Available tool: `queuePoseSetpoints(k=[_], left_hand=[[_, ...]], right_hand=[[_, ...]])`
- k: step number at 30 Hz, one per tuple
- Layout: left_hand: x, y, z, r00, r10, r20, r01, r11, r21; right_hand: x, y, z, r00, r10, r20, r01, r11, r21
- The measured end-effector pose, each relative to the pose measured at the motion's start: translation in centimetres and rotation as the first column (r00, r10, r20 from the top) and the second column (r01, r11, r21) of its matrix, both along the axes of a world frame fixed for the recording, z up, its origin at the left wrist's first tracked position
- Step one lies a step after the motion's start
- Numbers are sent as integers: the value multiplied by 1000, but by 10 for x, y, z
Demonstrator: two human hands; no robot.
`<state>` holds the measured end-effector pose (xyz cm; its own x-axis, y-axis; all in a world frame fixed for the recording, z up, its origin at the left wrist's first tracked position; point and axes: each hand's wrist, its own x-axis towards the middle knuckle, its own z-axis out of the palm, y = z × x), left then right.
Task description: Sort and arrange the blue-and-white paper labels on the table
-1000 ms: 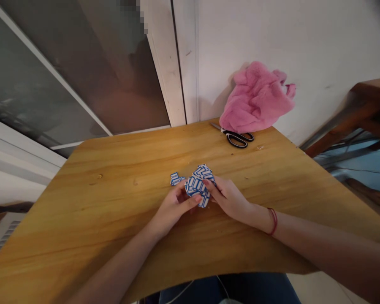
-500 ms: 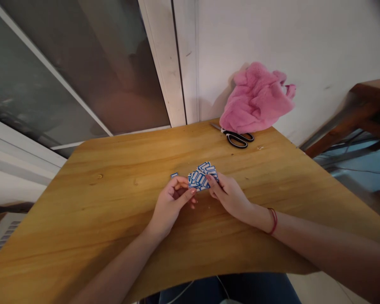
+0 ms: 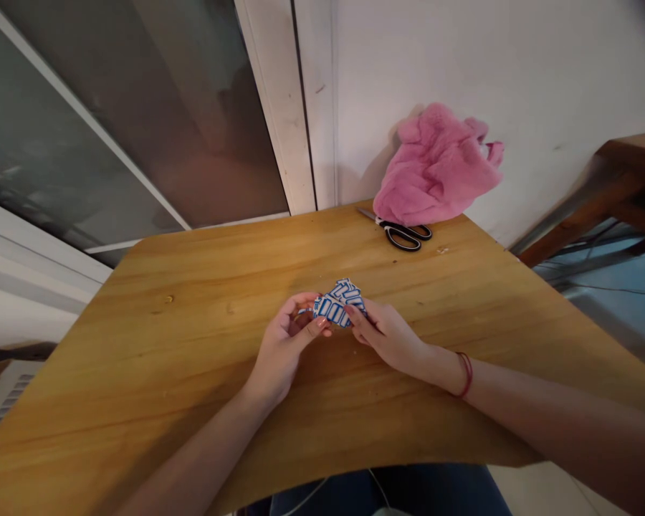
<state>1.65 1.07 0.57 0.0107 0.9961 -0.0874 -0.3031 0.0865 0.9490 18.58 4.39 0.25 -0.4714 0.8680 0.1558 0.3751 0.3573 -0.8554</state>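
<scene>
Two hands, one item held between them. Left hand (image 3: pixel 284 344): fingers curled, thumb and fingertips pinching the near-left edge of the sticker sheet (image 3: pixel 337 305). Right hand (image 3: pixel 390 333): fingers closed on the sheet's right edge. Sticker sheet: white with blue-bordered rectangular labels, bent, held just above the middle of the counter (image 3: pixel 193 301). Counter: yellow wood grain. Scissors (image 3: pixel 403 233): black handles, lying flat at the far edge, well apart from the hands. Pink fluffy cloth (image 3: pixel 435 168): bunched against the wall, just behind the scissors. Red cord (image 3: pixel 465 373): around the right wrist.
</scene>
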Motion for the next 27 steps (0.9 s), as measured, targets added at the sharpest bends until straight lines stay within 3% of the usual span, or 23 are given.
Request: queuePoseSetpoints(k=[5, 8, 13, 18, 20, 22, 27], left_hand=[[0, 0, 4, 997, -25, 79, 28, 999, -31], [-2, 0, 5, 989, -57, 134, 60, 998, -21], [-3, -4, 6, 990, -131, 53, 130, 991, 23], [-2, -8, 7, 952, -307, -2, 307, 951, 24], [-2, -9, 6, 944, -331, -16, 331, 944, 5], [-1, -10, 4, 940, -340, -16, 340, 940, 1], [1, -12, 0, 933, -358, 39, 358, 934, 18]], right_hand=[[-1, -1, 1, 997, 54, -62, -60, 993, -100], [-3, -2, 1, 973, 64, -220, -128, 948, -292], [-6, -1, -3, 847, -17, -531, -326, 772, -545], [-5, -2, -1, 764, 18, -645, -564, 504, -654], [-5, -3, 2, 740, 38, -671, -621, 421, -661], [-4, -3, 4, 730, 59, -680, -648, 376, -663], [-6, -2, 1, 723, 109, -682, -673, 335, -660]])
